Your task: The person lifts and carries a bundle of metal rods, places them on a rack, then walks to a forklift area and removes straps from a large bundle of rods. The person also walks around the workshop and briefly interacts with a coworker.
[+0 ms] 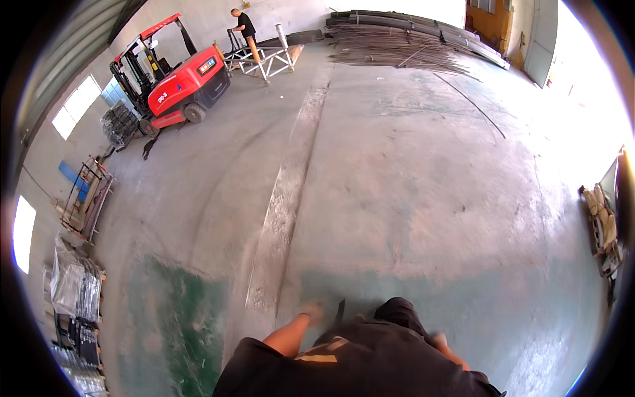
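My left hand [313, 311] hangs low in front of my body at the lower middle, over the grey floor [370, 212]. Motion smears its fingers, so whether they are apart or closed does not show. Lower right, my right hand [438, 339] is beside my dark trouser leg [401, 312], mostly hidden by the dark shirt [377, 360]. Its fingers cannot be made out. Neither hand visibly touches any object. A thin dark strap-like piece [340, 311] sticks up between the left hand and the leg.
A red forklift [182, 86] stands far left. Beside it, a person [245, 28] is at a white metal frame [264, 63]. Long rods [397, 43] lie piled at the back, with one loose rod [473, 106] nearer. Wrapped stacks [76, 284] line the left wall; a loaded pallet [600, 221] stands right.
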A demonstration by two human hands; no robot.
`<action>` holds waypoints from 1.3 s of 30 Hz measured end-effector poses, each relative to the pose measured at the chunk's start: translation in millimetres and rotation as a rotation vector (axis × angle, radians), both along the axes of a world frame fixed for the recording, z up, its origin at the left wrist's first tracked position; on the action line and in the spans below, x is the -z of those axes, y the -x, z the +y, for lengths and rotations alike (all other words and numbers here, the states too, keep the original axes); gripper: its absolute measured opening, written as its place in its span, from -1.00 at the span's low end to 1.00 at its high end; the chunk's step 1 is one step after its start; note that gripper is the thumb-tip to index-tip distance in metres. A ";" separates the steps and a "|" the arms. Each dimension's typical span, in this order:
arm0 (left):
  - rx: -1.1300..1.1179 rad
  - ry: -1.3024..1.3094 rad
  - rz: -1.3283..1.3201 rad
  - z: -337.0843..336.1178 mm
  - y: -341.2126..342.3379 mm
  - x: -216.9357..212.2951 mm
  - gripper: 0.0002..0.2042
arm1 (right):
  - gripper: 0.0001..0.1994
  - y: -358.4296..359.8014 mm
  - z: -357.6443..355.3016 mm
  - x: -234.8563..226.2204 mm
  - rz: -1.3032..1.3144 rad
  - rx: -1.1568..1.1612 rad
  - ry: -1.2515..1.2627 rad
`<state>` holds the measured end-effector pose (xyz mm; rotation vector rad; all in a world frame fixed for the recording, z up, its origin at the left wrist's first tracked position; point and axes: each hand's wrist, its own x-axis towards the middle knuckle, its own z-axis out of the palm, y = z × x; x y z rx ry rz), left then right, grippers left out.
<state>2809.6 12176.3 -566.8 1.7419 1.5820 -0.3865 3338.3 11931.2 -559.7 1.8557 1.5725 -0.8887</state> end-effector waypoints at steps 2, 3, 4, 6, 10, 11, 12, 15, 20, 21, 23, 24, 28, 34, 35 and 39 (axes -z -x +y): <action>-0.171 -0.005 -0.101 93.0 -33.1 -34.6 -0.58 | -0.68 -19.2 -17.4 15.0 0.028 0.111 0.187; -0.311 -0.013 -0.163 136.1 -53.1 -57.0 -0.59 | -0.68 -27.7 -6.6 23.1 0.041 0.140 0.234; -0.335 -0.075 -0.180 177.3 -66.4 -70.1 -0.60 | -0.68 -35.5 14.7 29.1 0.053 0.158 0.268; -0.389 -0.164 -0.214 236.9 -92.2 -78.1 -0.61 | -0.69 -53.7 70.4 35.9 0.068 0.172 0.322; -0.143 0.048 0.165 320.2 -91.9 -3.1 -0.64 | -0.70 -111.2 282.6 56.6 0.083 0.051 0.280; -0.110 0.031 0.139 333.0 -100.4 -2.6 -0.64 | -0.70 -129.9 355.8 63.0 0.054 -0.008 0.241; -0.145 0.004 0.105 340.6 -106.7 -7.9 -0.64 | -0.70 -146.8 447.6 67.1 -0.001 -0.108 0.185; -0.254 -0.081 -0.020 445.1 -160.6 -54.5 -0.65 | -0.47 -185.8 708.3 33.9 0.057 0.385 -0.373; -0.661 0.002 -0.253 609.7 -202.8 -49.8 -0.64 | -0.58 -161.9 1047.1 -173.7 0.568 0.550 -0.849; -0.614 -0.045 -0.215 639.3 -208.4 -33.9 -0.64 | -0.59 -154.7 1089.9 -193.7 0.632 0.541 -0.886; -0.622 -0.089 -0.239 726.9 -218.3 -13.6 -0.63 | -0.61 -151.3 1163.7 -212.4 0.753 0.557 -0.961; -0.612 -0.062 -0.241 770.4 -220.4 -11.1 -0.63 | -0.61 -157.8 1191.9 -196.9 0.732 0.517 -0.977; -0.491 -0.060 -0.201 944.6 -231.6 -23.8 -0.65 | -0.63 -194.2 1212.2 -85.7 0.434 0.493 -0.741; -0.324 -0.136 -0.109 1194.8 -244.9 -61.2 -0.67 | -0.59 -271.9 1129.1 58.3 0.002 0.088 0.246; -0.359 -0.166 -0.136 1231.5 -255.5 -75.2 -0.66 | -0.59 -274.8 1136.4 59.6 0.016 0.111 0.291; -0.522 -0.184 -0.131 1357.1 -281.3 -78.7 -0.67 | -0.55 -291.8 1253.1 64.6 0.051 0.158 0.342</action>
